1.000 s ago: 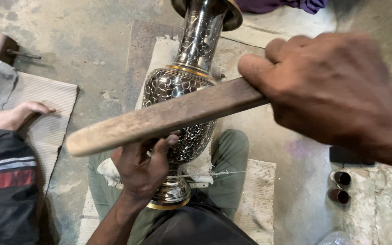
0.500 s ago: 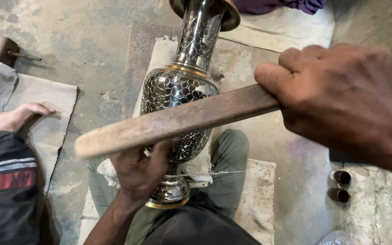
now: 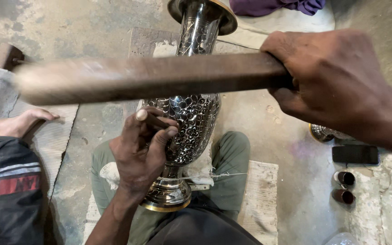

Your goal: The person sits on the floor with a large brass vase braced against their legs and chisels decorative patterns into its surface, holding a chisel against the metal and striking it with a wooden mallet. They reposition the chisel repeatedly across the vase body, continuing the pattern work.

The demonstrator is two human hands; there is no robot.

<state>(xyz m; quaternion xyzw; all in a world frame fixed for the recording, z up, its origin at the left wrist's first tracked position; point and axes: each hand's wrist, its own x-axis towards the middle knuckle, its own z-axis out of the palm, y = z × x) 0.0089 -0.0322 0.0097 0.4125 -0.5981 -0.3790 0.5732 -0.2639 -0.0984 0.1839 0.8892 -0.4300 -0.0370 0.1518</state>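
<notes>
Fingers of the left hand are pinching a small punch against the engraved metal vase leaning over the lap, while the right hand, fisted, is holding a wooden mallet stick crosswise just above it.

Tall engraved silver metal vase stands centre, base between my knees.

I see my left hand against its belly, my right hand holding the long brown wooden stick across its front. Another person's bare foot lies left; a flat black phone and two small dark cylinders lie right.
</notes>
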